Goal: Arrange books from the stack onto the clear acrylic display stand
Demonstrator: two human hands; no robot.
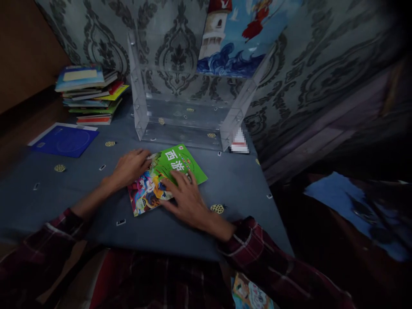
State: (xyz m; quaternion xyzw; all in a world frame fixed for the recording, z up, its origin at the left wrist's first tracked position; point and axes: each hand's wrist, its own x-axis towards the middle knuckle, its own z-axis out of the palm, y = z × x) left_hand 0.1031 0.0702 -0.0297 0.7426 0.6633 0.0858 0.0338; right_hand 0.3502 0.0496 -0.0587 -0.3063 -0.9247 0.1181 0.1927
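Note:
A picture book (157, 171) with a green and multicoloured cover and large white characters lies slanted on the table in front of me. My right hand (186, 197) rests on its cover, fingers spread over the lower right part and hiding some of the lettering. At the book's upper left edge is my left hand (130, 167), palm down, its fingers stretched forward and touching the edge. Behind the book stands a clear acrylic rack (183, 133) with stepped tiers, through which the wall shows.
A stack of books (92, 94) rises at the back left, with a flat blue book (66, 139) before it. Beside the rack's right foot is a small blurred-out object (239, 141). The table (251, 193) ends at the right; blue cloth (337, 201) lies beyond. Another book (251, 292) shows below the front edge.

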